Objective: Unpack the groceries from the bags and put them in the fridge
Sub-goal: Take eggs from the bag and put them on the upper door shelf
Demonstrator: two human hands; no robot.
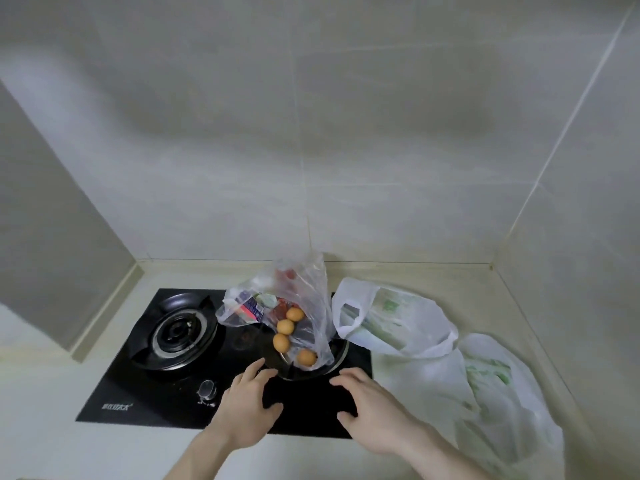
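Two hands, left hand (247,407) and right hand (372,410), are held spread and empty over the black glass stove (145,382), set in a pale tabletop (433,275) walled by glossy tiles. Beyond them a clear bag (304,292) of eggs (285,327) is propped; crumpled white bags (408,327) lie right of the stove.

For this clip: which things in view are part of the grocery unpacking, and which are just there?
Job: clear bag holding eggs and packets, two white bags, left hand, right hand.

Just there: hob, burner, knob, counter.
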